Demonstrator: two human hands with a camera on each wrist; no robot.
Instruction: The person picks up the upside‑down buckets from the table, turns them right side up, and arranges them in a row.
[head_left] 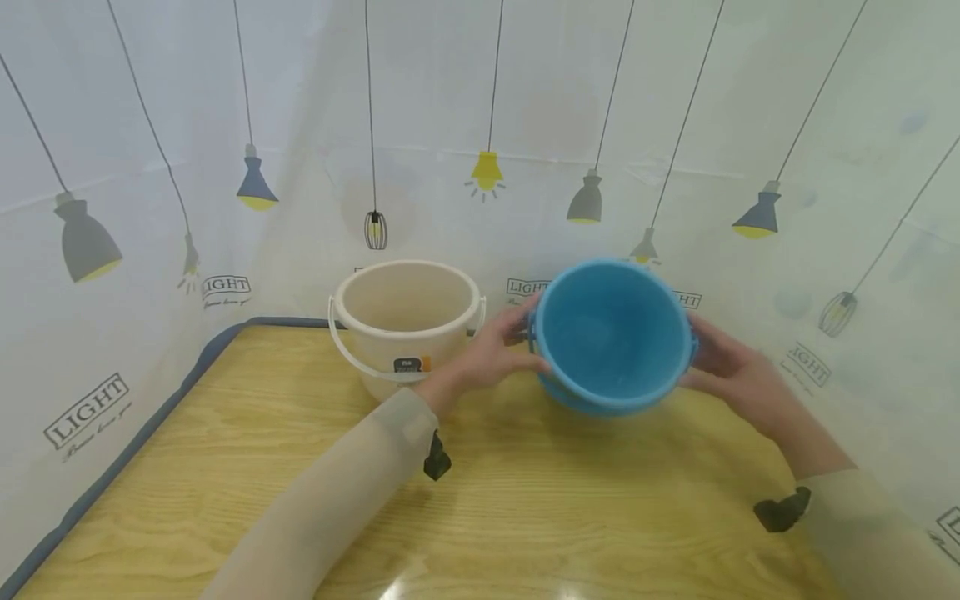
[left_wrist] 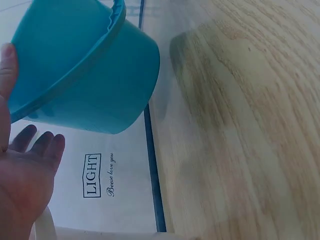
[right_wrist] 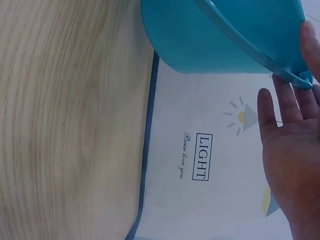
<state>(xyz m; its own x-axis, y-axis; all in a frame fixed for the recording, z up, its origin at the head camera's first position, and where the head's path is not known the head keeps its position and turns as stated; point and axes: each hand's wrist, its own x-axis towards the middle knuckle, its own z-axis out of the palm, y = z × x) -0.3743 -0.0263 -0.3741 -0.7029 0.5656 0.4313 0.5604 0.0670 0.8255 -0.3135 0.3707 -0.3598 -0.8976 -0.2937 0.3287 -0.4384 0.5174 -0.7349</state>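
Observation:
A blue bucket (head_left: 615, 333) is held between both hands, its opening tipped toward me. Its base hangs above the wooden table in the left wrist view, with a shadow on the wood. My left hand (head_left: 487, 358) grips the bucket's left side, thumb at the front of the rim and fingers behind. On the opposite side my right hand (head_left: 738, 375) holds the rim by a handle mount, thumb over it and fingers below. A blue handle (left_wrist: 119, 15) lies along the rim. Beside my left hand stands a cream bucket (head_left: 382, 346) with a white handle and dark label.
The wood-grain table (head_left: 525, 508) has a dark blue edge strip (head_left: 172, 400) at its left and back. A pale sheet printed with hanging lamps (head_left: 450, 100) surrounds it. The cream bucket is upright near the back edge.

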